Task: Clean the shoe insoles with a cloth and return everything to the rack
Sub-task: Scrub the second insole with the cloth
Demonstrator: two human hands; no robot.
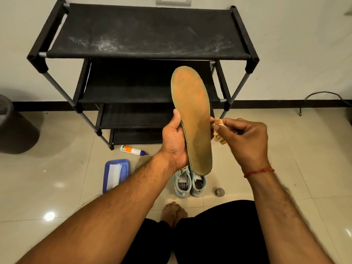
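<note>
Head view: left hand grips the long, worn orange-brown foam insole upright by its heel edge before the black fabric shoe rack, right hand pinching a small tan cloth against its side; light and bendy, it probably wants mid-length support.

A blue rectangular plastic tray is laid flat on the glossy beige tiled floor, and a white strip of paper is held inside it. Just beyond the tray, a white plastic glue bottle with an orange label and purple tip is laid on its side. Well to the tray's right, a small grey-brown ball is seen. Far to its left, a dark grey round bin is stood near the wall. Far to its right, a black looped cable is seen against the wall.
</note>
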